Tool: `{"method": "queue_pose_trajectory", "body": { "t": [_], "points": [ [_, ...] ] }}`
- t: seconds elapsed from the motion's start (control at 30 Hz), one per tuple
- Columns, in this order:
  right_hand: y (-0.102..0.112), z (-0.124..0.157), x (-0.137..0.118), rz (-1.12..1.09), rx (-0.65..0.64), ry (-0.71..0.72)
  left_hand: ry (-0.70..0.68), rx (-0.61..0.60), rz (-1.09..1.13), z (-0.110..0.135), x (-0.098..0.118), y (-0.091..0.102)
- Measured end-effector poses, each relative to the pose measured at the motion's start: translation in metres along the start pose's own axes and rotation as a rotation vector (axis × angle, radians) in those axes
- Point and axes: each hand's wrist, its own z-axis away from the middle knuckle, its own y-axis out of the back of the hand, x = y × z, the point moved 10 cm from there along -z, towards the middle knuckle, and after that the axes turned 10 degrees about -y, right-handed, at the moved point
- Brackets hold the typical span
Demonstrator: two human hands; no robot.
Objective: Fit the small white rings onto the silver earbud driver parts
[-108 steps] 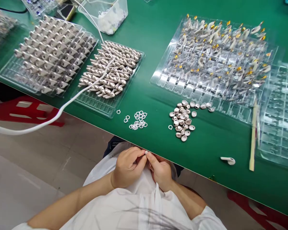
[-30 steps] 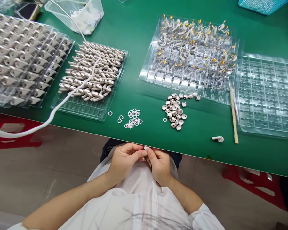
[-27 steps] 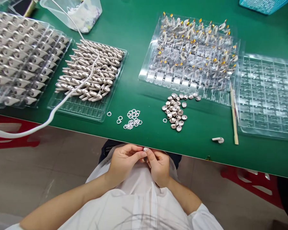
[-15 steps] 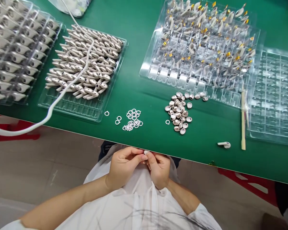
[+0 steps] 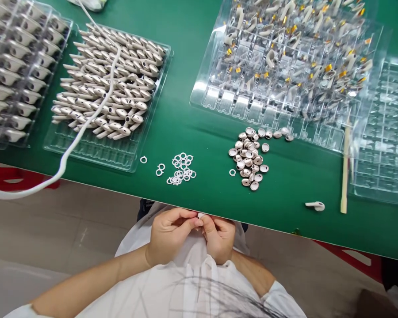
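Note:
At the table's front edge, my left hand (image 5: 172,232) and my right hand (image 5: 220,238) meet, thumbs and fingertips pinched on a small white earbud piece (image 5: 200,215). Most of that piece is hidden by the fingers. On the green table beyond lie a loose group of white rings (image 5: 182,168) and a pile of earbud caps (image 5: 250,157), with one ring (image 5: 232,172) beside the pile. To the right rests a single white earbud (image 5: 315,206).
Left are a tray of earbud shells (image 5: 106,84) crossed by a white cable (image 5: 86,126), and another filled tray (image 5: 16,70). A clear tray (image 5: 215,95) with earbud parts and orange tabs stands back right. Near it are a wooden stick (image 5: 345,172) and another clear tray (image 5: 384,176).
The view has shifted slightly, so the table items appear displaced. Both hands keep their pinch on the earbud piece with little visible change.

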Motion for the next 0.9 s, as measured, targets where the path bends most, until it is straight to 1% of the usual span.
{"method": "queue_pose_trajectory", "body": {
  "t": [0.13,0.33,0.43,0.57,0.67,0.73,0.8,0.9],
  "points": [
    [0.003,0.002,-0.011,0.022,0.084,0.022,-0.013,-0.017,-0.016,0.0,0.002,0.0],
    [0.005,0.005,-0.011,0.045,0.131,0.071,-0.014,-0.018,-0.055,0.001,0.002,0.003],
    [0.004,0.005,-0.011,0.073,0.1,0.116,-0.004,-0.011,-0.049,0.002,0.002,0.003],
    [0.004,0.003,-0.008,0.086,0.049,0.127,0.009,-0.024,-0.043,0.0,-0.001,0.0],
    [0.001,0.001,-0.013,0.108,-0.039,0.148,-0.01,-0.058,-0.025,-0.001,-0.001,-0.001],
    [-0.003,0.002,-0.02,0.179,-0.107,0.186,-0.053,-0.105,-0.018,-0.001,0.002,-0.002],
    [-0.005,0.008,-0.032,0.264,-0.162,0.257,-0.135,-0.172,-0.026,0.0,0.009,-0.002],
    [-0.009,0.024,-0.057,0.337,-0.239,0.45,-0.34,-0.309,-0.033,0.005,0.031,-0.004]
  ]
}}
